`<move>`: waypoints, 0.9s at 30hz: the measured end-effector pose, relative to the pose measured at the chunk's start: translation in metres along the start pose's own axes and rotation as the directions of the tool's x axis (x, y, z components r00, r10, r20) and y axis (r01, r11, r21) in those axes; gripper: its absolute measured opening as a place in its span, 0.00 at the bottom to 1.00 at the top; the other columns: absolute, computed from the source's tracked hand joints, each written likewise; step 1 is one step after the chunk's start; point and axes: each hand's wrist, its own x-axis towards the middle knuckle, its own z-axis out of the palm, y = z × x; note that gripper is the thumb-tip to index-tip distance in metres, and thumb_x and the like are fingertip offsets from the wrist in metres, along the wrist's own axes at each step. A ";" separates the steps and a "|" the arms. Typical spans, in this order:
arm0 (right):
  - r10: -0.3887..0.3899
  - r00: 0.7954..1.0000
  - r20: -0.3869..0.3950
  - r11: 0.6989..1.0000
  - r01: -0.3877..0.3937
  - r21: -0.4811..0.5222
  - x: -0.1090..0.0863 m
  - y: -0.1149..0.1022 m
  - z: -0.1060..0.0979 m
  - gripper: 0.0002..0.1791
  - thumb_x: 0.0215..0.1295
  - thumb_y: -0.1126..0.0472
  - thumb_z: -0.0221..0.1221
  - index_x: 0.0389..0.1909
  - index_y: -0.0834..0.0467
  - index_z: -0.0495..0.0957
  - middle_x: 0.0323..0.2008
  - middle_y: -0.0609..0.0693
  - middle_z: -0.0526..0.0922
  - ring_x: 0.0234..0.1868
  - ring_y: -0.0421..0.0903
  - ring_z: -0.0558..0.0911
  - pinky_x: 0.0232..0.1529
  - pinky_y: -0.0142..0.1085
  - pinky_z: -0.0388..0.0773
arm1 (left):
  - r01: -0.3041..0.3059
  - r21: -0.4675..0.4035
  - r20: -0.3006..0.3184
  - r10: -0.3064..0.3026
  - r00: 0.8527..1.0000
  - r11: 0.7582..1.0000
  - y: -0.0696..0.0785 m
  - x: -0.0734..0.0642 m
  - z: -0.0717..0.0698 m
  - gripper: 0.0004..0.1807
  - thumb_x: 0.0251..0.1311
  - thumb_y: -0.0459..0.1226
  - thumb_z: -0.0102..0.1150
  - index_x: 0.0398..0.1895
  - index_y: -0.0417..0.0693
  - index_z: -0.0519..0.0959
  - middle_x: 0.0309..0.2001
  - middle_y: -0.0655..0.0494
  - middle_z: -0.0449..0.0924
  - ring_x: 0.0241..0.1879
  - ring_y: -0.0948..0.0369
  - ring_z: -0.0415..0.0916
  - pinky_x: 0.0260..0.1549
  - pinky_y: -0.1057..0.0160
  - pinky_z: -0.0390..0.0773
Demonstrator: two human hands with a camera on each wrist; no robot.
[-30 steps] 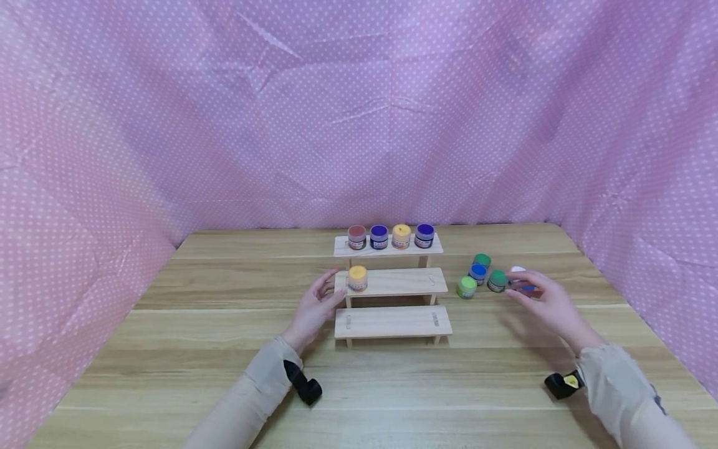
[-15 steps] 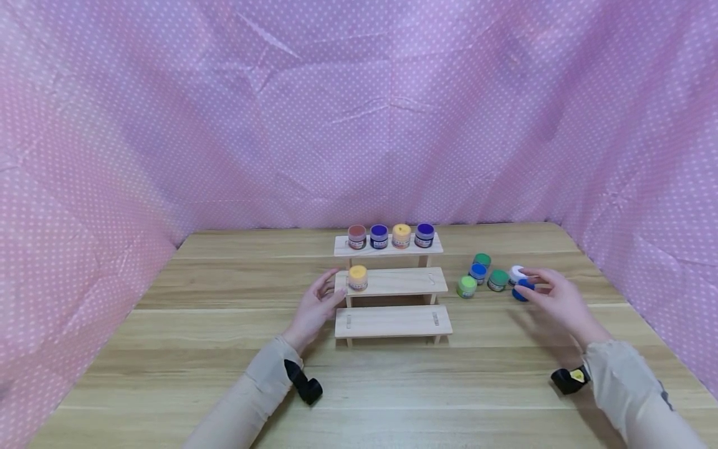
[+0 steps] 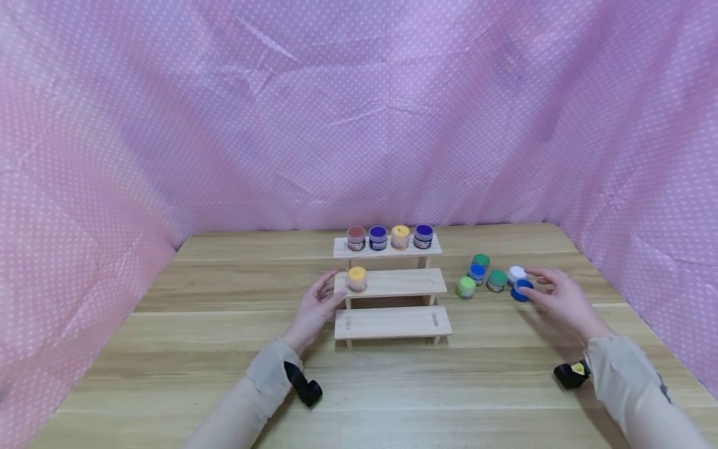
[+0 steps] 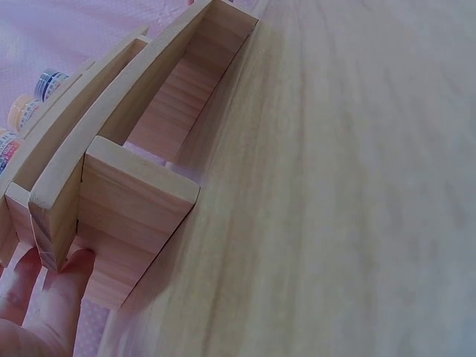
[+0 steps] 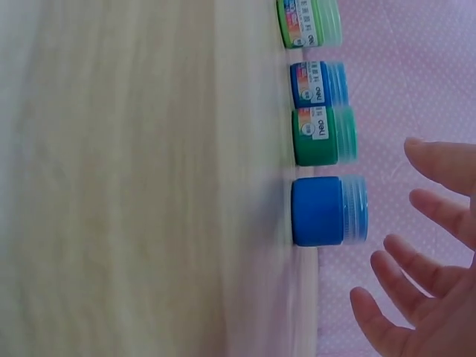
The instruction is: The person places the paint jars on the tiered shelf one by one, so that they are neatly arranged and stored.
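My left hand [image 3: 315,308] rests at the left end of the wooden three-step stand [image 3: 392,321]. Two of its fingertips [image 4: 78,260] reach the board's end in the left wrist view. A yellow-lidded paint jar [image 3: 357,279] stands on the middle step, just beside this hand. Over on the right, my right hand [image 3: 561,300] hovers with spread fingers by a blue paint jar [image 3: 521,290]. The right wrist view has the blue jar upright on the table, with a gap to the fingers.
Red, yellow and two dark blue jars [image 3: 378,238] line the top step. Near the blue jar stand a white-lidded jar [image 3: 516,274], a dark green jar [image 3: 496,280], a light green jar [image 3: 465,287], another blue jar [image 3: 477,274] and another green jar [image 3: 480,261]. Pink dotted cloth [image 3: 359,125] hangs behind.
My right hand has moved right, from beside the dark green jar to the blue jar, uncovering the white-lidded and blue jars. The left hand has stayed at the stand.
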 end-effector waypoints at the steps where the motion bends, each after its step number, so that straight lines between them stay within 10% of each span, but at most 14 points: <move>1: 0.000 1.000 0.004 1.000 0.000 -0.007 0.001 0.001 0.000 0.32 0.66 0.52 0.57 0.63 0.68 0.64 0.58 0.73 0.65 0.54 0.74 0.70 0.50 0.62 0.70 | -0.001 0.002 -0.003 0.001 1.000 1.000 0.000 0.000 0.000 0.33 0.63 0.30 0.55 0.71 0.47 0.59 0.55 0.44 0.71 0.35 0.67 0.72 0.19 0.75 0.64; 17: 0.038 0.991 0.127 0.999 -0.035 -0.032 0.004 0.009 0.002 0.37 0.65 0.50 0.58 0.66 0.70 0.58 0.55 0.76 0.65 0.54 0.72 0.69 0.49 0.61 0.71 | -0.004 0.021 -0.013 0.004 1.000 1.000 -0.003 0.000 0.000 0.33 0.62 0.31 0.56 0.70 0.48 0.59 0.55 0.44 0.73 0.35 0.68 0.74 0.21 0.74 0.66; 27: 0.010 0.990 0.140 0.999 -0.003 -0.049 0.008 0.013 0.004 0.34 0.64 0.56 0.60 0.62 0.74 0.61 0.49 0.74 0.73 0.47 0.64 0.77 0.34 0.32 0.76 | -0.006 0.018 -0.009 0.006 1.000 1.000 -0.004 0.001 -0.001 0.33 0.63 0.30 0.55 0.71 0.48 0.59 0.58 0.41 0.71 0.37 0.68 0.75 0.22 0.74 0.68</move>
